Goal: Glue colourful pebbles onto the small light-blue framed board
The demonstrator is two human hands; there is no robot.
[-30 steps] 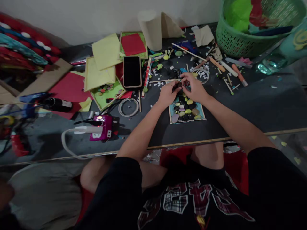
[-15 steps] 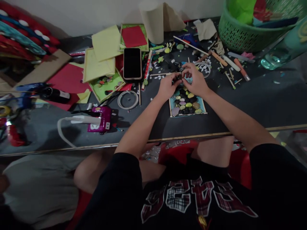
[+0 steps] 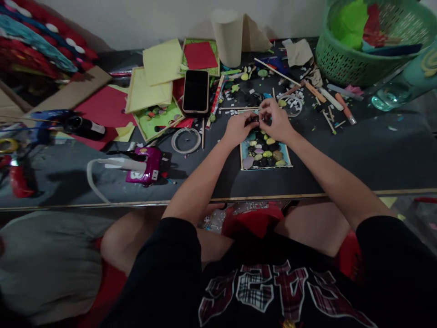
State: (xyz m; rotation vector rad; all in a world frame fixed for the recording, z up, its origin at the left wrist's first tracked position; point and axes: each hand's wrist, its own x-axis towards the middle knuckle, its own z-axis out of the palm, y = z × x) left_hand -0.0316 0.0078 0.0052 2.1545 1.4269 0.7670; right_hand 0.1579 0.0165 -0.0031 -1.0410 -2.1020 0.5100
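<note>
The left hand (image 3: 239, 128) and right hand (image 3: 278, 120) are meeting fingertip to fingertip, each keeping its thumb and forefinger drawn close together; something small and dark is showing between them, but I cannot tell whether either hand is pinching it. Directly beneath the hands, and reaching toward the person, a framed panel (image 3: 266, 169) is lying flat on the dark table (image 3: 358, 164), its pale edging enclosing a blue ground where black, yellow-green and lilac pebbles (image 3: 267, 154) are sitting close together. Just beyond the left hand thin sticks (image 3: 235, 109) are lying among white scraps, and just beyond the right a clear coil (image 3: 299, 110) is resting. Left of the left hand, a second coil (image 3: 186, 151) is lying near a black-screened phone (image 3: 195, 91); farther left, a purple power adapter (image 3: 146, 165) is holding a white plug, and a dark bottle (image 3: 85, 127) is lying on its side. Well to the right of the right hand, a green basket (image 3: 344, 59) is standing beside a clear bottle (image 3: 389, 93).
</note>
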